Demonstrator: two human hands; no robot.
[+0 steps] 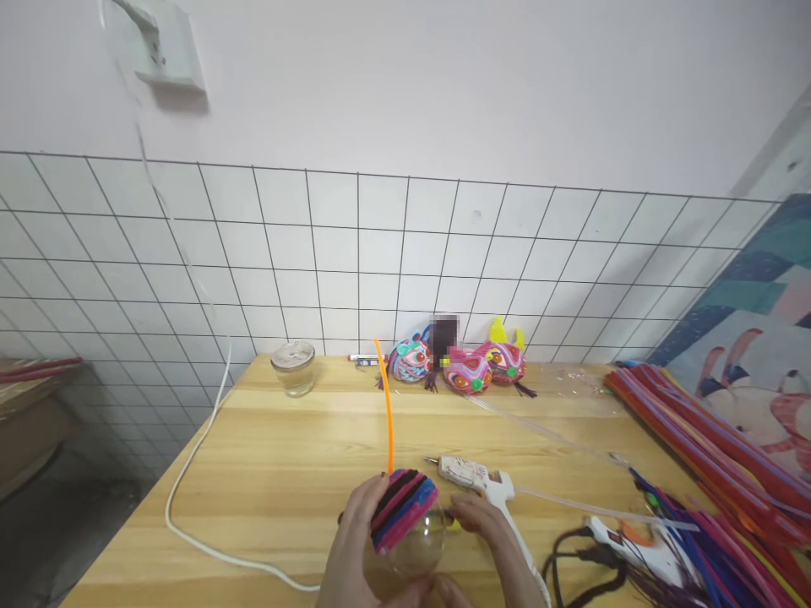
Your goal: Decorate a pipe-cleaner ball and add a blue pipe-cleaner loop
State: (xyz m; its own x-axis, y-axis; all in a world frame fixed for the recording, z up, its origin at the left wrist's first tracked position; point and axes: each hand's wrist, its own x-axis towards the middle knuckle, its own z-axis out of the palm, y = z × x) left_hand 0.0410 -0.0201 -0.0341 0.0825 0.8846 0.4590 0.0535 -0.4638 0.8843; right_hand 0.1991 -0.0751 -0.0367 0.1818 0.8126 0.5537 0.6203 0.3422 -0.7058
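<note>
Head view: a wooden bench runs up to a white wall covered by a black wire grid. At the near edge, the left hand cups a clear plastic ball, its grip closed round the ball's left side. The ball's top is partly covered w/ pipe-cleaner stripes in pink, black, blue and purple. One orange pipe cleaner rises from the stripes, nearly upright, leaning slightly left. The right hand is just right of the ball, fingertips pinched together at the ball's right edge; what they pinch is too small to tell.

Just beyond the right hand lies a white glue gun, nozzle pointing left, w/ a clear glue stick trailing right from it. A second glue gun lies near right, among black cable. Along the right side of the bench is a big pile of pipe cleaners, red, orange, blue, purple.

At the far edge by the grid: a small glass jar on the left, a marker pen lying flat, then three finished striped balls in a row, touching one another, the rightmost w/ yellow horns. A white cord hangs down the wall and loops across the bench's left part.
</note>
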